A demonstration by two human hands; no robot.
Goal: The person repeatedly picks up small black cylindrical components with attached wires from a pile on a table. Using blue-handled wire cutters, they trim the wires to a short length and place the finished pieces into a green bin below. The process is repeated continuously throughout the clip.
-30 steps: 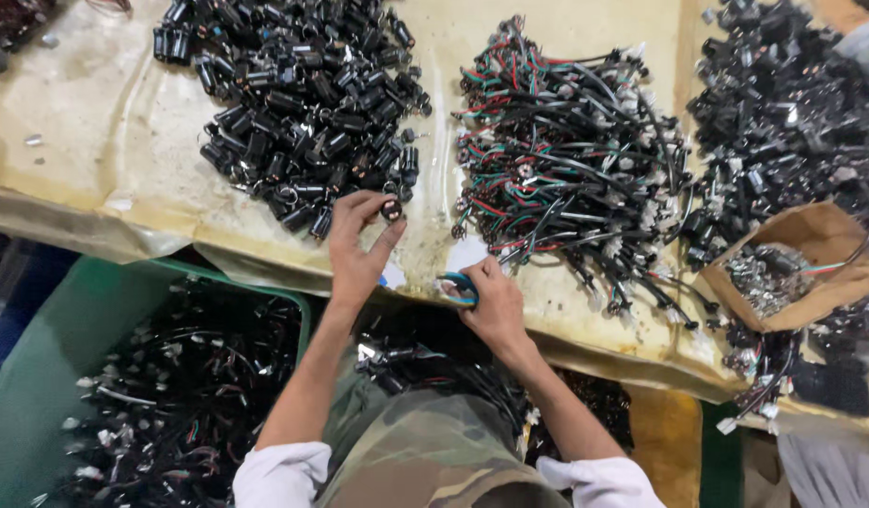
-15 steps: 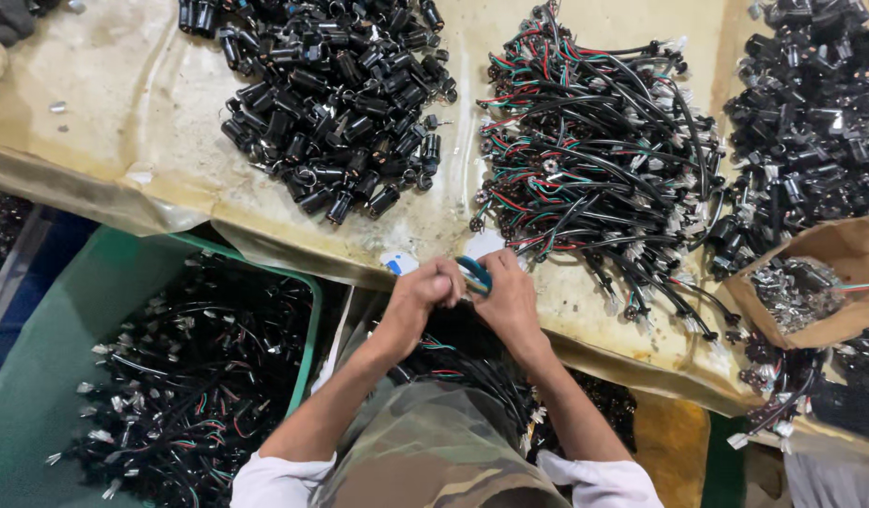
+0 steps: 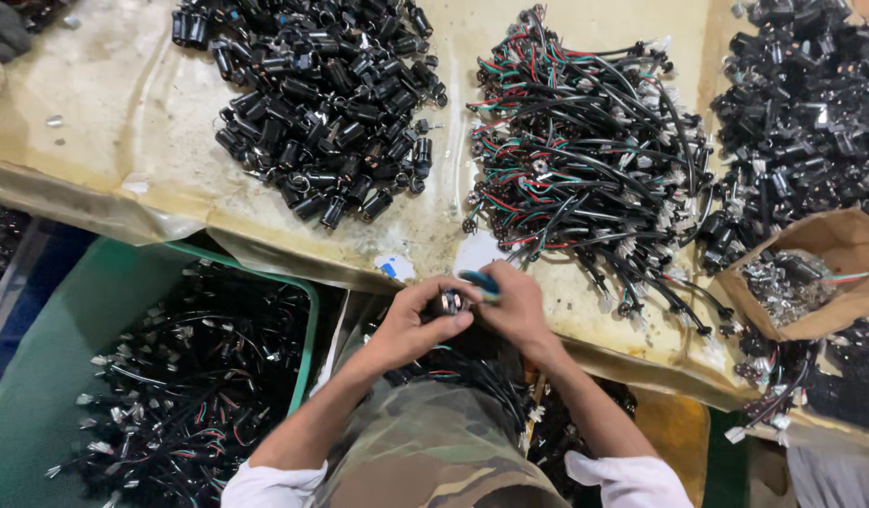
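My left hand [image 3: 418,321] and my right hand [image 3: 517,309] meet just below the table's front edge, above my lap. The left pinches a small black cylindrical connector part [image 3: 449,302] between its fingertips. The right grips a tool with a blue-green handle [image 3: 481,281] whose tip sits at that part. A bundle of wired connectors [image 3: 472,376] lies on my camouflage trousers under both hands. A heap of black cylindrical parts [image 3: 326,103] lies on the table ahead to the left, and a tangle of red, green and black wired leads [image 3: 585,160] ahead to the right.
A green bin [image 3: 49,376] filled with finished black wired assemblies stands at my lower left. A brown cardboard box [image 3: 848,254] with small metal pieces sits at the right edge. Another black heap [image 3: 811,103] fills the far right. The worn yellowish table cover [image 3: 96,160] sags at its front edge.
My left hand came back from the black heap with one part and joined the right hand at the table's edge. The right hand with the tool closed in on that part.
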